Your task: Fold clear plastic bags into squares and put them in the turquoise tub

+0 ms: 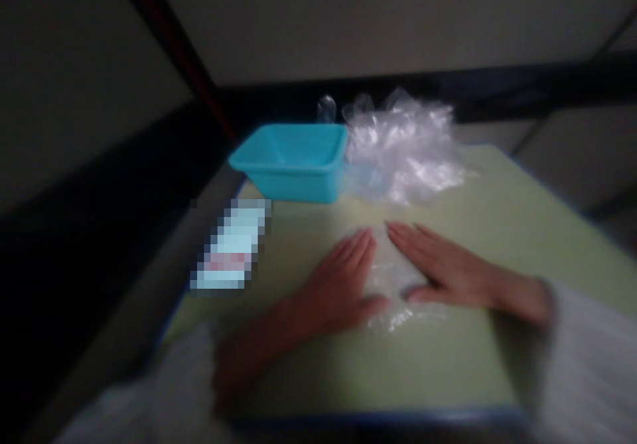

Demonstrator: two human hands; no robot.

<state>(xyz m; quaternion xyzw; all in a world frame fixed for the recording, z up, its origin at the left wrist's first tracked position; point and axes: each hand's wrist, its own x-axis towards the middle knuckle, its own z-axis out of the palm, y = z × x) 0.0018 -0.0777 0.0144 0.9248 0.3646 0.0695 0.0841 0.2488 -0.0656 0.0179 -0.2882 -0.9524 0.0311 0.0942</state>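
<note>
A clear plastic bag or sheet (393,279) lies on the yellow-green table (423,364), with part of it covered by my hands. My left hand (343,281) rests flat on its left side, fingers stretched forward and thumb held apart. On the right side, my right hand (442,265) lies flat too, its fingers pointing forward and left, thumb apart. Between the two hands a strip of the wrinkled, shiny plastic shows. The picture is dim and blurred, so its edges are hard to make out.
Behind my hands stands a turquoise plastic basin (293,185). A heap of crumpled clear plastic (413,145) lies to its right, at the table's back. A pixelated flat rectangle (231,248) lies at the left edge. Dark walls rise behind.
</note>
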